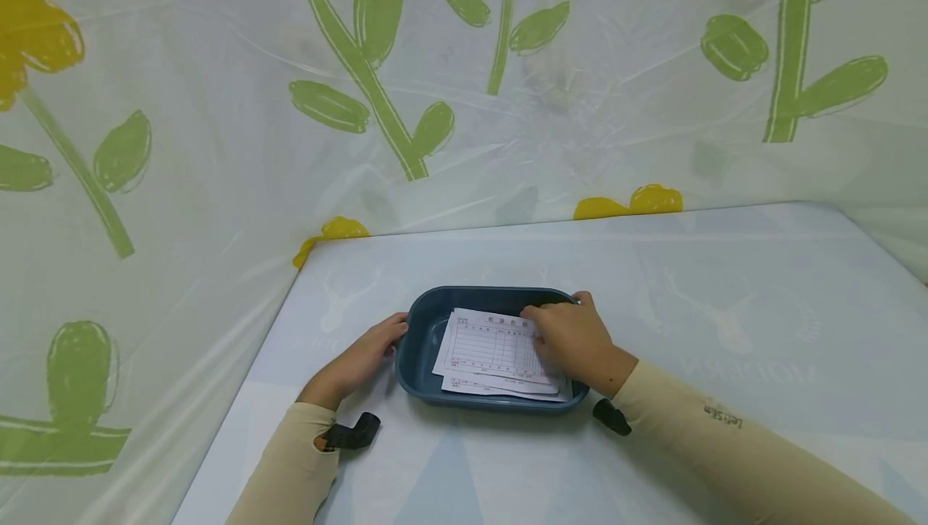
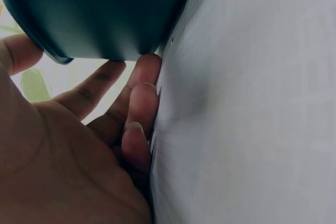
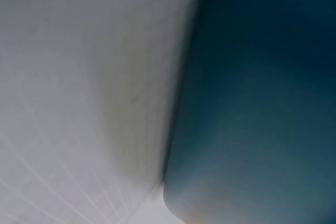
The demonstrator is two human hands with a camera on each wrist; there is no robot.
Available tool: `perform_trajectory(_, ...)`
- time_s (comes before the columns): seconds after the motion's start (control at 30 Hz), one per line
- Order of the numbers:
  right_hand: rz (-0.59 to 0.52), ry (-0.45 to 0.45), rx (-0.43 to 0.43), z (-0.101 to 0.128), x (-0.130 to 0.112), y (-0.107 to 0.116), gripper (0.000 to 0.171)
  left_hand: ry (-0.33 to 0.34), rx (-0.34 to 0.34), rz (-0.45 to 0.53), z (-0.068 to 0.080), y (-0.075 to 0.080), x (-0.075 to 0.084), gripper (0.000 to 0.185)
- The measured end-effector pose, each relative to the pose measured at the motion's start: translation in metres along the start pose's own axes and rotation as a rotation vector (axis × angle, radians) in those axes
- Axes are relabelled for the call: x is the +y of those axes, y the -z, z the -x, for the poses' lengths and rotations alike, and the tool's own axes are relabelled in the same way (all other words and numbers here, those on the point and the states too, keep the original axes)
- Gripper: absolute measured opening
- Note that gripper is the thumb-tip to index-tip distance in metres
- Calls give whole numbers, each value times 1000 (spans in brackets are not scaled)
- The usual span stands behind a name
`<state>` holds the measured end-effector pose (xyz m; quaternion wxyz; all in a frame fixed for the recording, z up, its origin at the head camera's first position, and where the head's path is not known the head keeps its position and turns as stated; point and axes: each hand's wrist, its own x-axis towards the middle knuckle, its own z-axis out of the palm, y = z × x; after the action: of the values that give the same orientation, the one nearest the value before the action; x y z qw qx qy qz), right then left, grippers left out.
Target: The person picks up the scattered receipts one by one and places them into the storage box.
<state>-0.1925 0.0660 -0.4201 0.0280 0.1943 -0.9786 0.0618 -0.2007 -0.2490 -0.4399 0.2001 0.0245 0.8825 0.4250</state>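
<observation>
A dark blue tray (image 1: 424, 348) is sitting near the middle of the pale table (image 1: 725, 332), somewhat toward its left and near side, and a small stack of printed paper forms (image 1: 489, 348) is lying inside it, slightly skewed so the sheets' corners are fanning out toward the near right rim. The right hand (image 1: 573, 340) is reaching in over the tray's right rim and resting on top of the forms with its fingers bent down onto the paper; whether it is pinching a sheet or only pressing cannot be told. The left hand (image 1: 362, 360) is lying against the outside of the tray's left wall, fingers lightly curved along it; in the left wrist view the fingers (image 2: 144, 103) are touching the tray's underside edge (image 2: 100, 19) where it meets the table (image 2: 252, 103), cupping rather than clamping. The right wrist view is showing only the tray's blue wall (image 3: 262, 103) pressed close beside the table surface (image 3: 79, 77). Open tabletop is stretching far, right and near of the tray, while the table's left edge is running closer. A flower-printed plastic sheet (image 1: 217, 106) is hanging behind and to the left.
</observation>
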Motion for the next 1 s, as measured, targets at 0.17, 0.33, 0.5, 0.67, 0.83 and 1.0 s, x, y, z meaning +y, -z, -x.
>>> perform_trajectory(0.17,37,16,-11,0,-1,2,46,5,1,-1,0,1,0,59)
perform_trajectory(0.33,53,27,-6,1,-1,3,45,2,-2,5,-1,1,0,58)
perform_trajectory(0.5,58,20,-18,1,-2,0,44,-5,-4,12,-1,0,0,57)
perform_trajectory(0.67,76,26,-7,1,-1,-2,45,0,0,4,-1,-1,0,57)
perform_trajectory(0.83,81,39,23,2,1,-2,45,-13,-3,0,-1,0,1,58)
perform_trajectory(1.0,62,49,27,4,1,-2,43,-23,-4,16,-1,-1,-1,57)
